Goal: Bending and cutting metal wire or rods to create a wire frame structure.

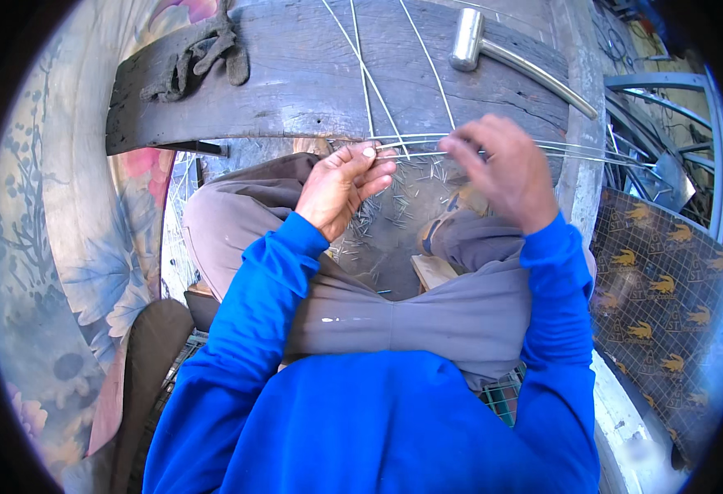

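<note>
Several thin metal rods run sideways in front of me, just past the near edge of the dark wooden board. My left hand pinches them near their left end between thumb and fingers. Over the same rods, farther right, is my right hand. Its fingers are bent and smeared by motion, so whether it grips the rods does not show. The rods come out beyond it toward the right. More thin rods lie on the board, two crossing each other and a third slanting apart.
A metal hammer lies on the board's right, a dark glove on its left. Short wire offcuts litter the ground between my knees. Metal frames stand at the right, above a patterned dark sheet.
</note>
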Tool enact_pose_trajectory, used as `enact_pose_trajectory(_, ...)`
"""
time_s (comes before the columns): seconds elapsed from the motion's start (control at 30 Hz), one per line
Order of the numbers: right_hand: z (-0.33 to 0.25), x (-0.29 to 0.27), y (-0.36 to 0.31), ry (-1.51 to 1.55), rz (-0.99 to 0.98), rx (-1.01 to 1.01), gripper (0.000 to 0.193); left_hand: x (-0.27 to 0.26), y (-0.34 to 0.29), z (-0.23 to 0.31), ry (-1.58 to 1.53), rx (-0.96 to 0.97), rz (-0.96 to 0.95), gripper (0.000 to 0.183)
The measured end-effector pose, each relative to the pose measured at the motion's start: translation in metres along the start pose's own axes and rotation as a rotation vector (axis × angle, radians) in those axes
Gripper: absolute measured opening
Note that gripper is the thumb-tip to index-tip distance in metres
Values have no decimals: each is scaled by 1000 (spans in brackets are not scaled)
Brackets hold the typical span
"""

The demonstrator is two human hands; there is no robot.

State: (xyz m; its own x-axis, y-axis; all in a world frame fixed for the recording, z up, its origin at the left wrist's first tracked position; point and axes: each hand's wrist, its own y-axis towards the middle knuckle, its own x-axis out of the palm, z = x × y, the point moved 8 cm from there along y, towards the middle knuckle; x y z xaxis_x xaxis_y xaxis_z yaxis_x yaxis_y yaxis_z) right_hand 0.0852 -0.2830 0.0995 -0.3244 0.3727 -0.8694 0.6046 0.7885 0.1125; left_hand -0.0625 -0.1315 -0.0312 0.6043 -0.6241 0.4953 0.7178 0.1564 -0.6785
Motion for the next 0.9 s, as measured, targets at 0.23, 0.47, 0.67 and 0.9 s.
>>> enact_pose_trajectory(0.23,-11,42,-38,80,-99,321,24,19,-2,-22,-85,-14,-55,20)
enact_pose_trajectory(0.47,-13,51,-45,112,50,303,21,25,2,-30,-90,-9,-90,15)
enact_pose_trajectory(0.67,-11,57,-41,167,-31,349,21,26,4,-36,-77,-33,-108,15)
enact_pose_trajectory(0.9,5,52,-39,345,-17,532,33,22,8,-38,-48,-51,-86,15)
